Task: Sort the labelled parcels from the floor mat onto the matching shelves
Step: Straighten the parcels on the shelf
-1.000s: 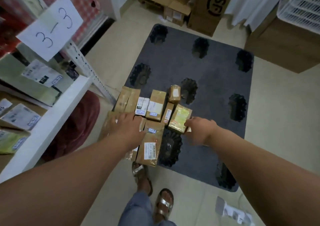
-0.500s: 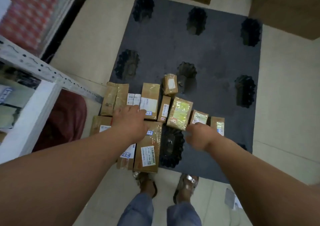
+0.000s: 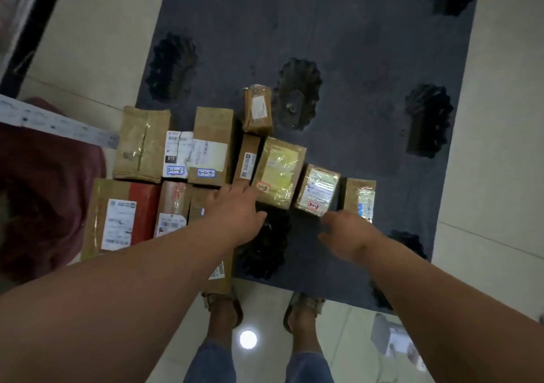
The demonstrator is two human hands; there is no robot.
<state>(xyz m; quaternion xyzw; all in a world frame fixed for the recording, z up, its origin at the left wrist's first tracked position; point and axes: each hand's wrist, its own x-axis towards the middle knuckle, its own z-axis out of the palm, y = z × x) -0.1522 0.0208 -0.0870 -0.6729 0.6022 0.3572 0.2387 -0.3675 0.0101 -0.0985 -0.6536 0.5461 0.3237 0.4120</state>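
Reaching down over a cluster of taped brown parcels (image 3: 212, 144) at the near left of the dark floor mat (image 3: 338, 44). Left hand (image 3: 235, 212) open, fingers extended, tips at the near edge of the yellow-labelled parcel (image 3: 279, 173). Right hand (image 3: 347, 235) loosely curled, holding nothing, just near of the parcel marked 3-1-2 (image 3: 318, 188). Sandalled feet (image 3: 223, 309) at the mat's near edge.

Dark grey floor mat (image 3: 338, 38) on pale tile floor (image 3: 97, 44), dotted with black ruffled patches. Taped brown parcels (image 3: 213, 144) crowd its 8 o'clock corner in two rows, touching; leftmost ones overhang onto tile. One small parcel (image 3: 257, 109) sits toward 12 o'clock of the cluster.
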